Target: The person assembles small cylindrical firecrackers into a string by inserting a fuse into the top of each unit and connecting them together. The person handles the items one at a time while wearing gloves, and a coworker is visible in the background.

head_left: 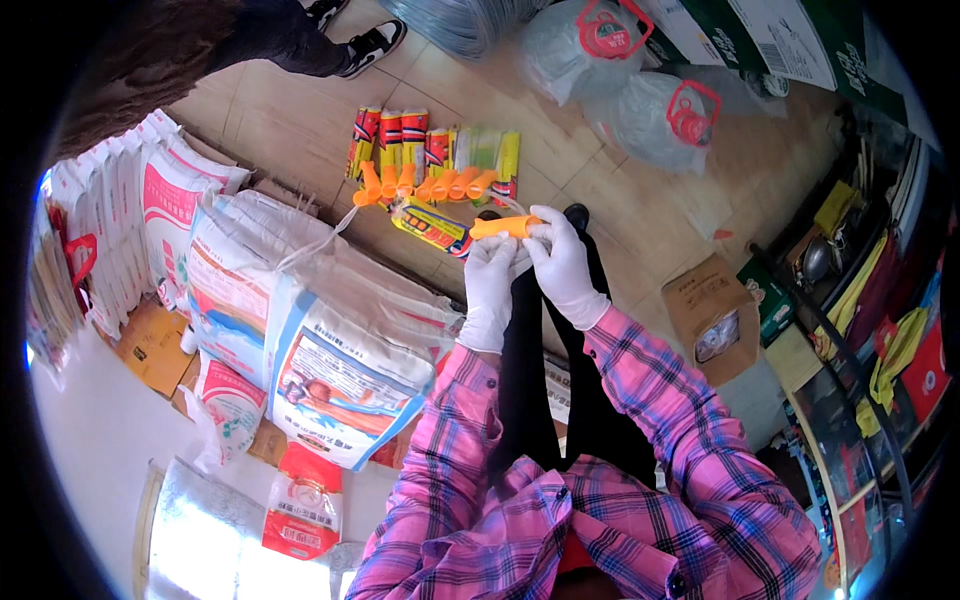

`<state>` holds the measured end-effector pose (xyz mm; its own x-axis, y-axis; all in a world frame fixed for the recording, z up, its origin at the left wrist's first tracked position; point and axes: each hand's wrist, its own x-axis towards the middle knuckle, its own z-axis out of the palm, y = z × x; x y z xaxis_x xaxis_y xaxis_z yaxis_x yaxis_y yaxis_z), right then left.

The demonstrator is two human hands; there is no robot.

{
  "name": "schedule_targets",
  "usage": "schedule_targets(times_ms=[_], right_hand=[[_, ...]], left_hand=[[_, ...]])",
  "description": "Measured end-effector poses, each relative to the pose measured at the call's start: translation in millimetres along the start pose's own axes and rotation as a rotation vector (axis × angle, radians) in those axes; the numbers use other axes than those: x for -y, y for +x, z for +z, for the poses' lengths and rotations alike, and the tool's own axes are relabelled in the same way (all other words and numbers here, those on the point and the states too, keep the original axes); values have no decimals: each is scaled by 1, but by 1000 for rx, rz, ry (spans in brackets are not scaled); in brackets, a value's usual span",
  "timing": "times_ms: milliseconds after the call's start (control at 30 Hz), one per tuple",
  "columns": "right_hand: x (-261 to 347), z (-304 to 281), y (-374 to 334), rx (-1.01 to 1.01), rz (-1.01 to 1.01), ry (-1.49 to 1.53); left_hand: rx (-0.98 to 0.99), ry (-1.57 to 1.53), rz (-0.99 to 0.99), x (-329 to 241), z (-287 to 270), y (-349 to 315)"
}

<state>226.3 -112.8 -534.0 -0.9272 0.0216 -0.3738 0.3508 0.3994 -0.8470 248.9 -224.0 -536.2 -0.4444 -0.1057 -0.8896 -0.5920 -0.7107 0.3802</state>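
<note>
Both my hands wear white gloves and meet on one orange handle (505, 227) at the middle of the view. My left hand (487, 293) pinches it from below, and my right hand (563, 265) grips its right end. A yellow, red and blue printed sleeve (432, 226) lies just left of my fingers; whether it belongs to this handle, I cannot tell. Beyond my hands hangs a row of several similar orange-handled tools (440, 187) with yellow and red sleeves pointing away. A pale cord (330, 240) runs left from the row. The tools' working ends are hidden in the sleeves.
Stacked white printed sacks (345, 370) stand at the left. Large clear plastic jugs with red handles (655, 115) sit on the tiled floor at the far right. An open cardboard box (712, 318) and cluttered shelves (860, 250) are on the right. Another person's shoe (375, 48) shows at the far left.
</note>
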Motion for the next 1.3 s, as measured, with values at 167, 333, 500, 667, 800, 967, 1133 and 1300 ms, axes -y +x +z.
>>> schedule_targets(times_ms=[167,333,500,667,800,967,1133,1300], right_hand=[[7,-1,-4,26,-107,-110],[8,3,-8,21,-131,-127],[7,5,-10,7,-135,-118],[13,2,-11,53,-149,-177],[20,-12,2,117,-398,-445],[10,-12,14,495,-388,-353],[4,-11,20,858,-271,-332],[-8,-6,8,1083,-458,-450]], left_hand=[[117,-46,-230,-17,-13,7],[214,-272,-340,-8,-29,17],[330,-450,-360,5,-37,20],[348,-494,-357,7,-29,18],[196,-409,-395,7,-29,16],[244,-348,-297,13,-38,13],[184,-240,-489,16,-66,1],[196,96,-553,30,-77,-24]])
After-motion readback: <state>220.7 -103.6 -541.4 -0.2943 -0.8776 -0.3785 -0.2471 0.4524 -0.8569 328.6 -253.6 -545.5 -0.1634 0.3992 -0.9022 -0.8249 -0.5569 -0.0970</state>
